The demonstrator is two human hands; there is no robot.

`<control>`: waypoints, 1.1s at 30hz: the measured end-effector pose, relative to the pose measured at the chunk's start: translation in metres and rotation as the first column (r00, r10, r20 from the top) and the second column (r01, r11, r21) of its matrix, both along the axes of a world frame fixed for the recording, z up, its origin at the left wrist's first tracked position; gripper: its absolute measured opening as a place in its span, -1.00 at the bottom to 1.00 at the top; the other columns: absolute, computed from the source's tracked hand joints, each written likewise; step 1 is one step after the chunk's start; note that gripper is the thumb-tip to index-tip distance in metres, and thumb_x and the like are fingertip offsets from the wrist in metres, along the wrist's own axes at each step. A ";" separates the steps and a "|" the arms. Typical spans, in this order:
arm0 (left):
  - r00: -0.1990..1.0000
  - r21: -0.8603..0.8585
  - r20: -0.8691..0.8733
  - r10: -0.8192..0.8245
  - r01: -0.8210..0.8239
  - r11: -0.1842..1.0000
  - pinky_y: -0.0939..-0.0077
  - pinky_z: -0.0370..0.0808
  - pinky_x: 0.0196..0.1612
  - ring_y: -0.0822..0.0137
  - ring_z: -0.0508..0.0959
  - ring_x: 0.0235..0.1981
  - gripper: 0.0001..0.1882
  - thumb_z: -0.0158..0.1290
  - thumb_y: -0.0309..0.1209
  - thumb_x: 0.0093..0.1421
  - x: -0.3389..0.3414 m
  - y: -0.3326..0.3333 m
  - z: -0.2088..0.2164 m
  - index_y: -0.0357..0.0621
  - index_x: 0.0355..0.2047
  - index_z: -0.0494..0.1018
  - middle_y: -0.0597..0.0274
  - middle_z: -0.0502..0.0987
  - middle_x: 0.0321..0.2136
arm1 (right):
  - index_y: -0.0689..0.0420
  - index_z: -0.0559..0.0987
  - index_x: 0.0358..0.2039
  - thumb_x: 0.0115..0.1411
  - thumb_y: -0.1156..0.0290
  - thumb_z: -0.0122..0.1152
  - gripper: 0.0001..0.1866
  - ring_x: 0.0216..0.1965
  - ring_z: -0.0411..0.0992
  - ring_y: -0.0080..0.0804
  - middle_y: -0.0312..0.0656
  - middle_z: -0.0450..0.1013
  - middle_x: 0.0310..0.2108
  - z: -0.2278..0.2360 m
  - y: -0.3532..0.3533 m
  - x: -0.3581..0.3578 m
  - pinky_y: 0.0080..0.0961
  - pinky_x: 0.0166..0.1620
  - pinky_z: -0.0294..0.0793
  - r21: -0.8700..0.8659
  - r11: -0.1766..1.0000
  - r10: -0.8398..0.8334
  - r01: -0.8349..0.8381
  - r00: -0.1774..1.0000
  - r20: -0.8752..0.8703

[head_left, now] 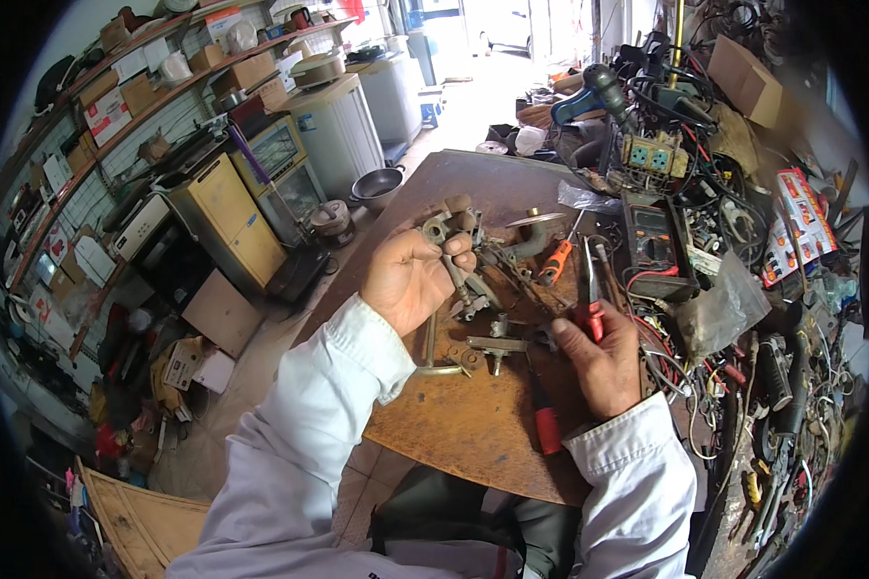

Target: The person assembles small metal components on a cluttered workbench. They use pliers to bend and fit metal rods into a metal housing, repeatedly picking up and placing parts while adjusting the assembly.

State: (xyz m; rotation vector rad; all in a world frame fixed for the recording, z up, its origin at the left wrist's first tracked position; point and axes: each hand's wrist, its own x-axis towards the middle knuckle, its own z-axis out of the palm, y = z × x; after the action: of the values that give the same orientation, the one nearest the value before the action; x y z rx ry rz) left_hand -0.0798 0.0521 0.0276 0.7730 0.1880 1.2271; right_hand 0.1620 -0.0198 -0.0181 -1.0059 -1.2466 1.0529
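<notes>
My left hand (410,280) is closed around a greyish metal fitting (434,232) with a ring-shaped end, raised above the worn brown tabletop (420,410). My right hand (603,362) grips a red-handled tool (594,318) that looks like pliers, its metal end pointing away from me. Between the hands lie a flat metal piece with a threaded stub (495,345) and several rusty metal parts. Close to my right hand is a screwdriver with a red handle (547,429); farther off lies an orange-handled screwdriver (555,262). A T-shaped metal piece (441,370) rests below my left hand.
Along the table's right side are a multimeter (651,236), a socket block (655,154), a clear plastic bag (724,307) and tangled wires. A blue heat-gun-like tool (581,101) stands behind them. To the left are a dark pan (378,186), old appliances (227,217) and loaded shelves.
</notes>
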 end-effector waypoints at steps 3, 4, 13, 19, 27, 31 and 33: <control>0.999 0.031 0.034 -0.027 0.026 0.999 0.43 0.37 -0.12 0.36 0.37 -0.31 -0.53 -0.05 -0.46 0.11 0.022 -0.012 0.016 -0.37 0.05 0.37 0.12 0.42 -0.18 | 0.18 0.49 -0.34 0.19 0.43 0.38 -0.81 -0.52 0.32 -0.66 -0.40 0.42 -0.52 0.001 -0.002 -0.002 -0.64 -0.46 0.31 -0.132 0.976 0.139 -0.171 0.964 -0.228; 0.996 0.022 0.074 -0.048 0.047 0.999 0.44 0.37 -0.12 0.36 0.37 -0.31 -0.58 -0.04 -0.44 0.13 0.032 -0.015 0.018 -0.34 0.01 0.38 0.13 0.41 -0.20 | 0.17 0.49 -0.34 0.18 0.42 0.39 -0.79 -0.52 0.33 -0.65 -0.39 0.42 -0.52 -0.003 -0.001 -0.001 -0.64 -0.45 0.31 -0.105 0.975 0.169 -0.197 0.957 -0.235; 0.999 0.165 -0.029 0.035 -0.030 0.986 0.32 0.41 0.00 0.29 0.43 -0.15 -0.71 -0.02 -0.31 0.22 0.077 -0.026 0.008 -0.22 -0.12 0.42 0.09 0.44 -0.14 | 0.27 0.50 -0.14 0.21 0.55 0.30 -0.77 -0.42 0.50 -0.46 -0.20 0.53 -0.39 0.011 -0.006 -0.002 -0.53 -0.36 0.53 -0.033 0.960 0.216 -0.278 0.810 -0.545; 0.849 0.282 -0.516 0.118 0.038 0.959 0.41 0.54 -0.20 0.35 0.52 -0.25 -0.54 -0.04 -0.35 0.19 0.054 -0.033 0.018 -0.36 0.06 0.37 0.10 0.52 -0.13 | 0.27 0.52 -0.20 0.18 0.58 0.31 -0.81 -0.52 0.47 -0.52 -0.23 0.52 -0.46 0.013 0.000 0.013 -0.56 -0.46 0.47 -0.010 1.000 0.018 -0.027 0.853 -0.521; 0.533 0.325 -0.840 0.095 0.357 0.876 0.62 0.43 -0.35 0.53 0.45 -0.42 -0.63 0.08 -0.27 0.33 0.044 -0.038 0.002 -0.29 0.01 0.43 0.29 0.50 -0.42 | 0.23 0.54 -0.23 0.16 0.57 0.38 -0.80 -0.47 0.41 -0.66 -0.36 0.51 -0.43 0.009 0.002 0.013 -0.64 -0.41 0.43 0.086 0.996 0.000 0.031 0.941 -0.339; 0.604 0.242 -0.797 0.009 0.305 0.921 0.63 0.37 -0.43 0.52 0.41 -0.52 -0.66 -0.03 -0.24 0.41 0.047 -0.036 -0.009 -0.31 -0.08 0.45 0.32 0.45 -0.48 | 0.26 0.53 -0.24 0.23 0.49 0.32 -0.83 -0.43 0.39 -0.61 -0.34 0.51 -0.42 0.027 -0.006 0.008 -0.56 -0.35 0.42 0.117 0.992 -0.016 0.038 0.983 -0.181; 0.685 0.269 -0.726 0.065 0.196 0.943 0.61 0.39 -0.43 0.50 0.42 -0.50 -0.67 -0.06 -0.25 0.42 0.048 -0.036 -0.004 -0.33 -0.10 0.45 0.32 0.44 -0.49 | 0.26 0.52 -0.25 0.25 0.44 0.29 -0.82 -0.43 0.39 -0.57 -0.25 0.51 -0.44 0.017 -0.002 0.012 -0.53 -0.34 0.41 0.117 0.978 -0.172 0.170 0.985 0.007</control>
State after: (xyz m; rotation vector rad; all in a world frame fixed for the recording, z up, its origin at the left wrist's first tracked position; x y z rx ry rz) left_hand -0.0320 0.0158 0.0233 1.5438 0.6178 0.8197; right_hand 0.1743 -0.0222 -0.0013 -1.0146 -1.1981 0.8306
